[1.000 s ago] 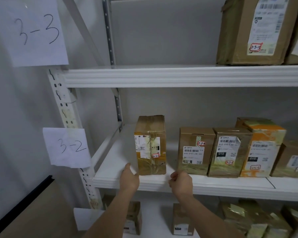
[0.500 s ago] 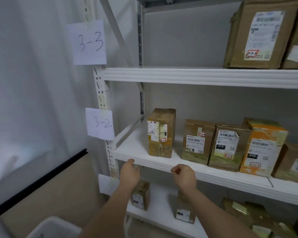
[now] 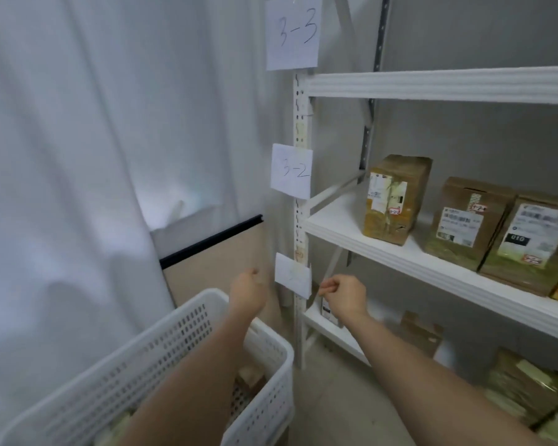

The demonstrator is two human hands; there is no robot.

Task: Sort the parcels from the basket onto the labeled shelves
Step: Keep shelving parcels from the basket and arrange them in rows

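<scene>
Both empty, left hand (image 3: pixel 247 286) and right hand (image 3: pixel 345 292) loosely curled, apart; best to reach down into the basket (image 3: pixel 187 336) squarely; read each parcel's label first.

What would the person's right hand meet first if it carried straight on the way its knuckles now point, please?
Probably the lowest paper label taped to the white upright post. The right hand, loosely curled and holding nothing, points left and slightly up toward it. Depth is unclear, so it might pass in front.
</scene>
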